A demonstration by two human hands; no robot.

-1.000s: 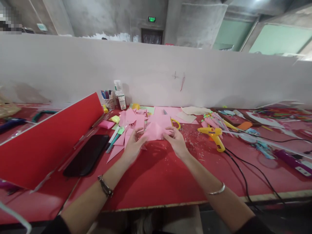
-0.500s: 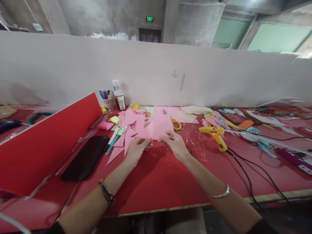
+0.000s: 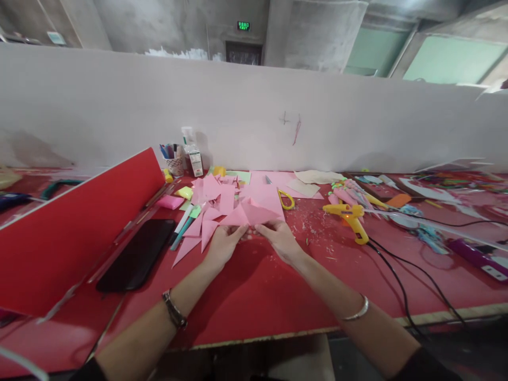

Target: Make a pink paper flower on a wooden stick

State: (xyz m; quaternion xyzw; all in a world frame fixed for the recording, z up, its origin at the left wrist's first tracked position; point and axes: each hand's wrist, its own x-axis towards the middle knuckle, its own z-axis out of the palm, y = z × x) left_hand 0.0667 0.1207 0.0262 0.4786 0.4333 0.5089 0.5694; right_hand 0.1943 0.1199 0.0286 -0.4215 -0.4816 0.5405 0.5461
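Between my two hands is a folded piece of pink paper (image 3: pixel 251 212), creased down its middle with its sides slanting up to a point. My left hand (image 3: pixel 226 243) pinches its near left edge between thumb and fingers. On the other side, my right hand (image 3: pixel 281 239) pinches the near right edge. The thumbs are close together, and some fingertips are hidden under the paper. Just beyond and to the left lies a pile of cut pink paper pieces (image 3: pixel 212 188). Yellow-handled scissors (image 3: pixel 286 200) rest beyond my right hand, their blades partly covered by pink paper.
A black phone (image 3: pixel 137 255) and pens (image 3: pixel 184 227) lie to the left, by a leaning red board (image 3: pixel 87 227). A yellow glue gun (image 3: pixel 351 217) with a black cord sits right. Behind stand a pen cup (image 3: pixel 173 165), a bottle (image 3: pixel 194 159) and a white partition (image 3: pixel 238 116).
The pink paper, flatter before, is now bent up along its middle crease into a peaked shape. My right hand has moved left, closer to my left hand.
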